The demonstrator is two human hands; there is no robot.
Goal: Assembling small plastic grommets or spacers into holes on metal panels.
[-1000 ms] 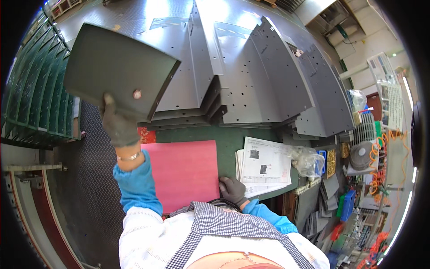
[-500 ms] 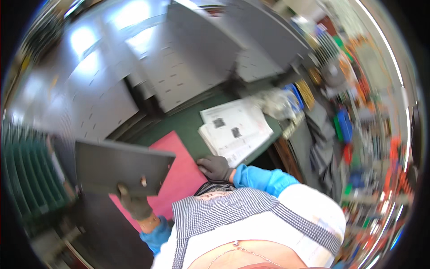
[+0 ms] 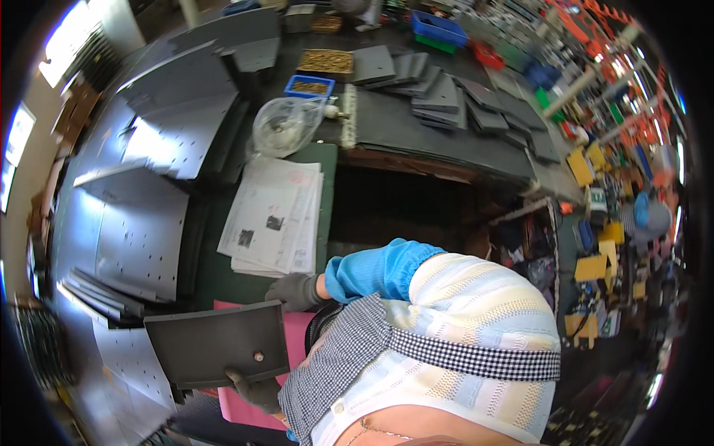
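Note:
A dark grey metal panel point(image 3: 216, 338) with a small light round fitting near one corner is held low at the left front, over a pink board point(image 3: 296, 331). My left hand point(image 3: 256, 392), in a dark grey glove, grips the panel's near edge, with its thumb on the upper face. At the panel's far right corner is my gloved right hand point(image 3: 295, 291), fingers bent and partly hidden; whether they grip the edge cannot be seen. Just beyond that hand, a pile of printed papers point(image 3: 271, 215) lies on the green tabletop point(image 3: 325, 167).
Large grey metal housings point(image 3: 141, 230) stand along the left. Beyond the papers sit a clear plastic bag point(image 3: 286, 126) and a blue tray point(image 3: 309, 87) of small brass-coloured parts. Several grey plates point(image 3: 439, 97) are spread on the far bench. Another person point(image 3: 648, 215) is at the far right.
My view has swung to the right, bringing the far bench into sight. The panel stays in my left hand and now lies more level. My right hand is now close against the panel's corner.

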